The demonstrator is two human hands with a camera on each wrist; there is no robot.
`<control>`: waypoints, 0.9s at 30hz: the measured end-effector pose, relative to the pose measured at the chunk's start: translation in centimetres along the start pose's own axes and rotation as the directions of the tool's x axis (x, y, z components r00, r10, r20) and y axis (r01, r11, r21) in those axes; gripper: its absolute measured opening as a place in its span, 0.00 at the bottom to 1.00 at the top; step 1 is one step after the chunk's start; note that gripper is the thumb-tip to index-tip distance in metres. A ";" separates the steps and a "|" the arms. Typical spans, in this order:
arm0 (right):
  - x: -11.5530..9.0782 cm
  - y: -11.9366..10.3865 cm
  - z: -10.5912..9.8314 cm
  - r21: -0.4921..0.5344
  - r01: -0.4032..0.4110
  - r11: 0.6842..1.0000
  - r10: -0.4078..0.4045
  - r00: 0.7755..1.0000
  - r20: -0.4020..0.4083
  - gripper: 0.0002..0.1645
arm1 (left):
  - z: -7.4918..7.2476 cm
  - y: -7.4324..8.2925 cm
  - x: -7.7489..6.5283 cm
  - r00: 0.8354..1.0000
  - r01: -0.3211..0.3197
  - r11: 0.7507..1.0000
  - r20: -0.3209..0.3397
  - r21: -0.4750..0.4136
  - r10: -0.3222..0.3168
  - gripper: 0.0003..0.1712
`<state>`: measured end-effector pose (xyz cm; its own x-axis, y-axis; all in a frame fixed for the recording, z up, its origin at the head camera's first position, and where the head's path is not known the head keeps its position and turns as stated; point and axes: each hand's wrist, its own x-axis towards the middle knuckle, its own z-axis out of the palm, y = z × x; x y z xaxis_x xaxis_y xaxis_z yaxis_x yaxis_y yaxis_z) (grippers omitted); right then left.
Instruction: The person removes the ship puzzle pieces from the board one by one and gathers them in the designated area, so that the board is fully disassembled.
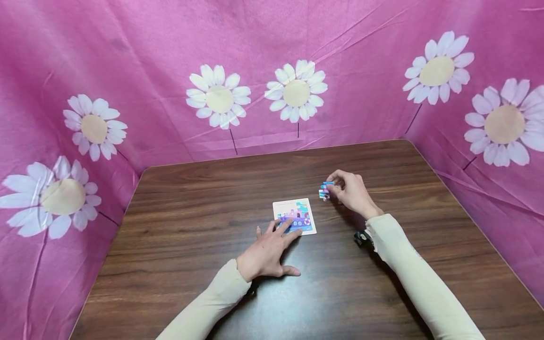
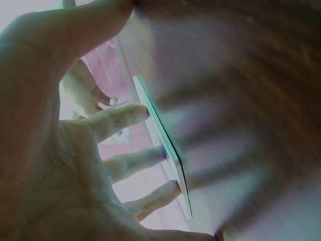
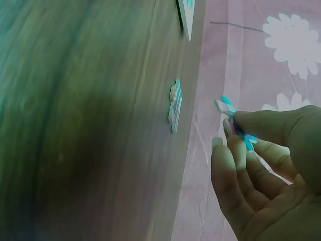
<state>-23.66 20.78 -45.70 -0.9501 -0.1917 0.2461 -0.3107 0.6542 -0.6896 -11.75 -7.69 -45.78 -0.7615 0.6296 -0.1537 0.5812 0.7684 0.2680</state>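
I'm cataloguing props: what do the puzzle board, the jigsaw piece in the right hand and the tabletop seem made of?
Puzzle board: probably cardboard or thin wood with a printed face; it looks flat, thin and pale-edged.
Jigsaw piece: likely similar printed board, flat and brightly coloured; its gloss is unclear.
Tabletop: wood-effect laminate or varnished wood, semi-gloss, given the dark grain and bright reflection.

Purple, pink and turquoise are printed on the white-bordered square puzzle board, blue and pink on the held jigsaw piece; the brown wooden worktop is dark-streaked, the pink fabric backdrop daisy-printed.
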 end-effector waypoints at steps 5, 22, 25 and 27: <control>-0.1 0.8 -0.6 -0.019 -0.048 0.999 0.048 0.999 -0.003 0.04 | 0.0 0.0 0.0 1.000 0.000 1.000 -0.002 -0.008 0.000 0.59; -0.2 3.0 -1.5 0.036 -0.236 0.971 0.228 0.962 0.151 0.10 | 0.0 -0.1 -0.1 1.000 0.017 1.000 0.021 -0.024 -0.016 0.59; -0.2 3.2 -1.6 0.026 -0.235 0.972 0.229 0.961 0.158 0.10 | 0.0 -0.1 -0.1 1.000 0.012 1.000 0.016 -0.019 -0.011 0.59; -0.2 3.3 -1.7 0.017 -0.233 0.972 0.227 0.961 0.159 0.10 | 0.0 -0.1 0.0 1.000 0.008 1.000 0.013 -0.012 -0.008 0.59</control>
<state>-24.46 24.16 -46.86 -0.9880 -0.1518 -0.0289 -0.0811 0.6683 -0.7394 -11.76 -7.76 -45.75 -0.7622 0.6252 -0.1680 0.5718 0.7719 0.2779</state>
